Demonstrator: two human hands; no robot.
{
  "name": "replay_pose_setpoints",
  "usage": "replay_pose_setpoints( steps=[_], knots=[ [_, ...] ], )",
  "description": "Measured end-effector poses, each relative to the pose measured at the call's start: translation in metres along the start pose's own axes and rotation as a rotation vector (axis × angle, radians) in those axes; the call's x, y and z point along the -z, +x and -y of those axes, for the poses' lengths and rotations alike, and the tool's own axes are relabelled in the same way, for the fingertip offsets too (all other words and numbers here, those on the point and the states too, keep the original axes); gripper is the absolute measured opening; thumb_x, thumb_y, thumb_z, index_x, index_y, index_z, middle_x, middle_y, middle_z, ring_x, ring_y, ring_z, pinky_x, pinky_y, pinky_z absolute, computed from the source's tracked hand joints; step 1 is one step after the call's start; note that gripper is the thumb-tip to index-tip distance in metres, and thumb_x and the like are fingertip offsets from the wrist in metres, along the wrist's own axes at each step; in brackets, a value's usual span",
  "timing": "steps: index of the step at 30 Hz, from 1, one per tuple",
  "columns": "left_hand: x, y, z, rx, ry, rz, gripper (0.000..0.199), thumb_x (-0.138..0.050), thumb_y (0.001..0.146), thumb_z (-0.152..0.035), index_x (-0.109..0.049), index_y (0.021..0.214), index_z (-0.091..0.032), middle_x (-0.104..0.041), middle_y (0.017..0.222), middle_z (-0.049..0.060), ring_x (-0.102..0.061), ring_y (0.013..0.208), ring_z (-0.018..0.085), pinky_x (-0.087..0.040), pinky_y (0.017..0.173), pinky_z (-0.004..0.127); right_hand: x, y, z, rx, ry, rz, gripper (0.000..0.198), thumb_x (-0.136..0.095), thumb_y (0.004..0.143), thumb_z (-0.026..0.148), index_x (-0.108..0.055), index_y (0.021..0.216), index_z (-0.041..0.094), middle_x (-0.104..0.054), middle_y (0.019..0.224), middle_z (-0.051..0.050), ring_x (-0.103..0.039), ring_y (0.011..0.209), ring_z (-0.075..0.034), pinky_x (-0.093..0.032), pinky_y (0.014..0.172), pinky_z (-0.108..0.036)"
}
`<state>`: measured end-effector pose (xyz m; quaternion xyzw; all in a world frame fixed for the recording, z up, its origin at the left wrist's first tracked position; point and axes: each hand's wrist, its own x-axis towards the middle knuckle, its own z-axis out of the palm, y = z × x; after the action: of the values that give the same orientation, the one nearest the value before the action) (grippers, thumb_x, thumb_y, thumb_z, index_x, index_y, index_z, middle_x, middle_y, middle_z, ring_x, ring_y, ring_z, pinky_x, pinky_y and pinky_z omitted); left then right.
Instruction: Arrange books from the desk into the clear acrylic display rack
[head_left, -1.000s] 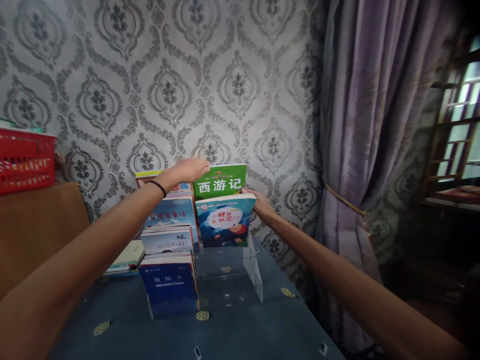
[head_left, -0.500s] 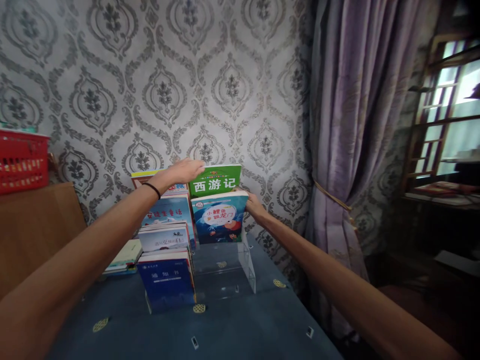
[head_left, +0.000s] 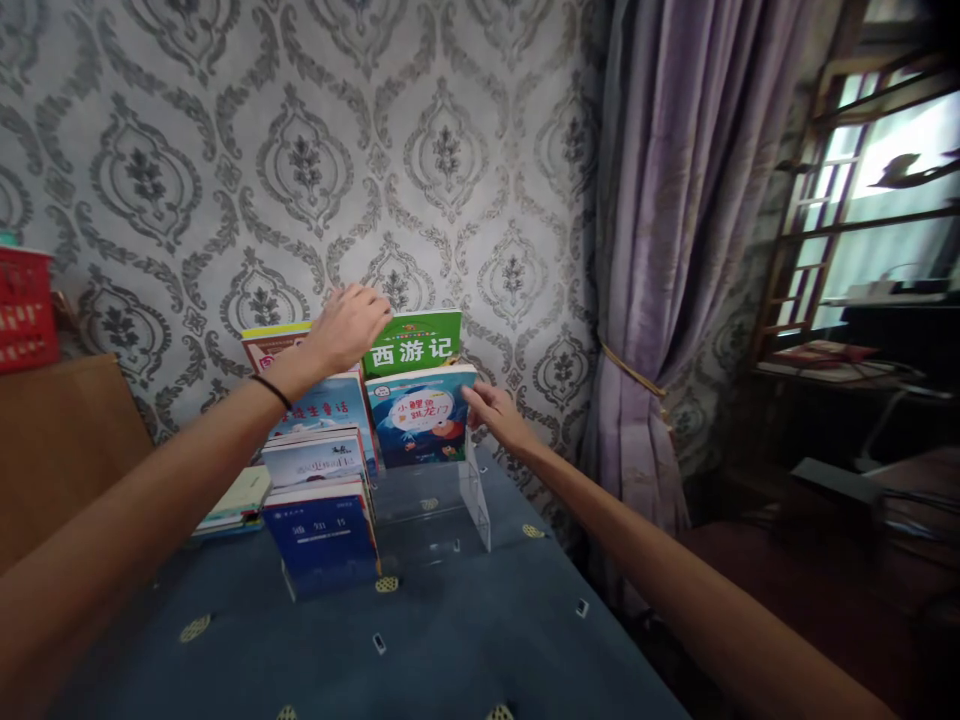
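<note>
A green book [head_left: 416, 345] stands in the upper right of a clear, stepped book rack [head_left: 474, 500]. One step lower, a blue picture book [head_left: 420, 420] leans in front of it. My right hand [head_left: 496, 415] pinches this picture book at its upper right edge, thumb in front and other fingers partly hidden. Above the green book's left top corner is my left hand [head_left: 351, 325], fingers loosely bent and holding nothing; whether it touches the book I cannot tell. The rack's left column bears a light blue book [head_left: 337, 412], a pale book [head_left: 319, 460] and a dark blue booklet [head_left: 322, 545].
The rack stands on a table with a dark blue patterned cloth [head_left: 480, 630], against a wallpapered wall. Behind the rack's left side lies a small stack of books [head_left: 236, 500]. A red basket [head_left: 26, 310] sits on a brown box [head_left: 71, 420] at left. A purple curtain [head_left: 660, 250] hangs at right.
The view has shifted a little to the right. My left hand has risen slightly off the green book's top edge. My right hand stays at the blue picture book's right edge, its thumb now in front.
</note>
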<state>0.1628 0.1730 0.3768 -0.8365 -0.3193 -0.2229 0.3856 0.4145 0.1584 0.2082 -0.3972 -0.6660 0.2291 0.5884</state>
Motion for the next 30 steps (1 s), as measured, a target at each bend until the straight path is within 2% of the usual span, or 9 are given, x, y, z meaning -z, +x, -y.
replay_pose_setpoints(
  steps=[2, 4, 7, 10, 15, 18, 22, 25, 30],
  knots=[
    [0.001, -0.01, -0.013, -0.083, -0.042, 0.033, 0.035, -0.032, 0.104, -0.034, -0.063, 0.106, -0.016, -0.067, 0.107, 0.013, -0.059, 0.107, 0.027, -0.044, 0.093, 0.04, -0.003, 0.003, -0.002, 0.003, 0.024, 0.018, 0.055, -0.06, 0.075, 0.077, -0.05, 0.067, 0.024, -0.055, 0.05, 0.004, -0.054, 0.046, -0.014, -0.047, 0.047, -0.026],
    [0.0, -0.021, -0.026, -0.117, -0.069, 0.153, 0.031, -0.035, 0.104, -0.036, -0.06, 0.11, -0.018, -0.068, 0.109, 0.011, -0.061, 0.104, 0.024, -0.045, 0.088, 0.036, -0.005, 0.006, -0.005, -0.006, 0.045, 0.005, 0.054, -0.06, 0.075, 0.076, -0.051, 0.067, 0.023, -0.055, 0.05, 0.004, -0.054, 0.046, -0.014, -0.047, 0.047, -0.025],
    [-0.006, -0.034, -0.039, -0.076, -0.056, 0.357, 0.025, -0.042, 0.102, -0.034, -0.054, 0.118, -0.02, -0.068, 0.11, 0.012, -0.063, 0.099, 0.025, -0.046, 0.08, 0.034, -0.01, 0.01, -0.008, -0.024, 0.044, -0.043, 0.052, -0.06, 0.075, 0.074, -0.05, 0.067, 0.024, -0.054, 0.05, 0.004, -0.055, 0.046, -0.013, -0.046, 0.046, -0.024],
    [-0.01, -0.036, -0.042, -0.032, -0.028, 0.466, 0.024, -0.043, 0.098, -0.023, -0.051, 0.121, -0.021, -0.07, 0.106, 0.013, -0.065, 0.092, 0.025, -0.046, 0.075, 0.034, -0.014, 0.017, -0.009, -0.048, 0.028, -0.101, 0.053, -0.06, 0.077, 0.073, -0.047, 0.063, 0.024, -0.05, 0.047, 0.005, -0.051, 0.043, -0.012, -0.043, 0.043, -0.022],
    [-0.009, -0.025, -0.044, -0.005, -0.015, 0.437, 0.033, -0.039, 0.093, -0.009, -0.051, 0.122, -0.017, -0.063, 0.123, 0.016, -0.062, 0.106, 0.027, -0.047, 0.083, 0.036, -0.016, 0.031, -0.011, -0.034, -0.02, -0.159, 0.055, -0.06, 0.082, 0.071, -0.043, 0.058, 0.024, -0.044, 0.042, 0.006, -0.045, 0.038, -0.01, -0.036, 0.039, -0.021],
    [-0.009, -0.022, -0.047, 0.019, -0.006, 0.47, 0.04, -0.036, 0.091, -0.004, -0.05, 0.127, -0.014, -0.061, 0.125, 0.018, -0.062, 0.109, 0.028, -0.047, 0.087, 0.038, -0.015, 0.035, -0.015, -0.037, -0.04, -0.159, 0.054, -0.059, 0.085, 0.068, -0.044, 0.058, 0.024, -0.044, 0.041, 0.007, -0.044, 0.036, -0.01, -0.034, 0.038, -0.021],
    [-0.011, -0.02, -0.051, 0.013, 0.021, 0.494, 0.044, -0.036, 0.09, -0.003, -0.048, 0.131, -0.012, -0.062, 0.123, 0.019, -0.062, 0.108, 0.028, -0.047, 0.087, 0.039, -0.016, 0.036, -0.019, -0.09, -0.041, -0.133, 0.054, -0.06, 0.088, 0.064, -0.044, 0.056, 0.023, -0.045, 0.041, 0.005, -0.044, 0.036, -0.01, -0.035, 0.038, -0.022],
    [-0.011, -0.019, -0.052, 0.015, 0.028, 0.51, 0.041, -0.032, 0.091, -0.003, -0.05, 0.126, -0.011, -0.063, 0.121, 0.02, -0.064, 0.105, 0.029, -0.048, 0.084, 0.038, -0.016, 0.037, -0.02, -0.112, -0.021, -0.13, 0.053, -0.062, 0.089, 0.062, -0.046, 0.057, 0.023, -0.047, 0.042, 0.005, -0.047, 0.038, -0.011, -0.038, 0.039, -0.022],
    [-0.01, -0.018, -0.049, 0.01, 0.009, 0.506, 0.04, -0.036, 0.09, -0.005, -0.05, 0.125, -0.016, -0.063, 0.122, 0.016, -0.063, 0.106, 0.026, -0.048, 0.083, 0.036, -0.016, 0.035, -0.017, -0.131, 0.021, -0.123, 0.05, -0.063, 0.09, 0.057, -0.047, 0.059, 0.022, -0.05, 0.042, 0.004, -0.05, 0.039, -0.012, -0.042, 0.04, -0.022]
  ],
)
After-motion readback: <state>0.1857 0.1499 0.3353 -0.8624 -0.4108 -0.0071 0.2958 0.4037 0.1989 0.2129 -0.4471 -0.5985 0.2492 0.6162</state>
